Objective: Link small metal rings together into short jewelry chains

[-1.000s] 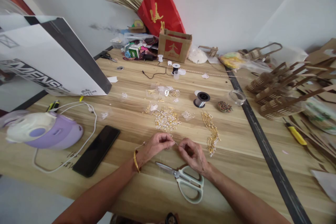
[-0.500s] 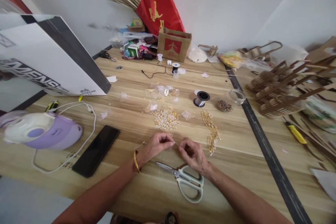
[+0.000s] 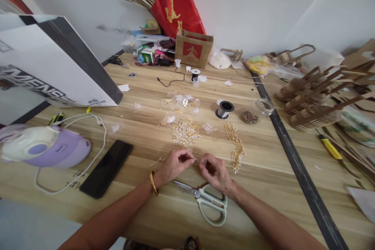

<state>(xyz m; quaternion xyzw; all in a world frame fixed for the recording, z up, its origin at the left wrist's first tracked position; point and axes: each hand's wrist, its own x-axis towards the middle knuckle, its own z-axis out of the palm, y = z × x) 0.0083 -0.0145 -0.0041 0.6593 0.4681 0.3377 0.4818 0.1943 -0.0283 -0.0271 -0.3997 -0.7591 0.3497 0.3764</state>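
Observation:
My left hand (image 3: 176,163), with a gold bangle (image 3: 154,183) on its wrist, pinches thumb and fingertip together over the table. Facing it closely, my right hand (image 3: 215,172) is closed in a pinch as well. A tiny, thin thing shows in the narrow gap between the fingertips, too small to name. By the left hand's outer side lies a fine chain (image 3: 158,161). Scissors with pale green handles (image 3: 212,203) rest just below the hands. Beyond the fingers spreads a pile of gold and clear beads (image 3: 185,132). Gold chains (image 3: 235,146) lie to the right.
A spool of wire (image 3: 224,109) and a glass jar (image 3: 264,107) stand farther back. At left are a phone (image 3: 107,168), a purple-white bottle (image 3: 58,146) with a white cable, and a large box (image 3: 67,74). Woven baskets (image 3: 304,103) and a yellow cutter (image 3: 331,147) are at right.
Both hands stay almost in place, still pinched close together. The chain by the left hand has shifted slightly left. The view has moved a little.

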